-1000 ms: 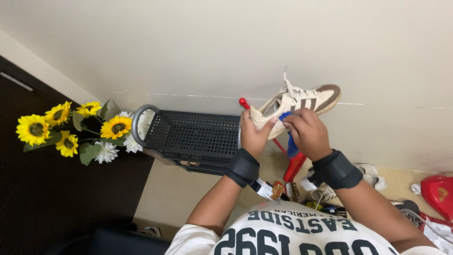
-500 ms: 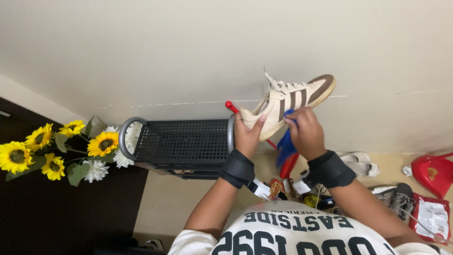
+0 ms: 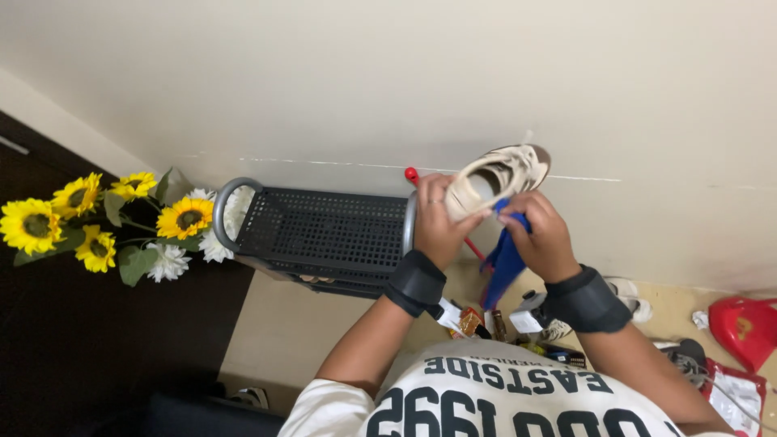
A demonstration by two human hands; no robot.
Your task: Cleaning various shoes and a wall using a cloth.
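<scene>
L hand (image 3: 437, 222) grips the cream sneaker (image 3: 495, 176) by its heel end, fingers curled and clamped on the shoe's side; sneaker held up in front of the pale wall (image 3: 388, 81), opening facing the camera, brown toe pointing up-right. R hand (image 3: 544, 239) sits just below the shoe w/ fingers closed on a blue cloth (image 3: 503, 260), which hangs down btwn the wrists; cloth's top edge touches the shoe's underside. Both wrists wear black bands. Black mesh shoe rack (image 3: 324, 235) stands just left of the L hand; sunflower bunch (image 3: 105, 214) further left. Red-tipped handle (image 3: 412, 173) pokes up behind the L hand; red bag (image 3: 745, 328) on floor, far right.
</scene>
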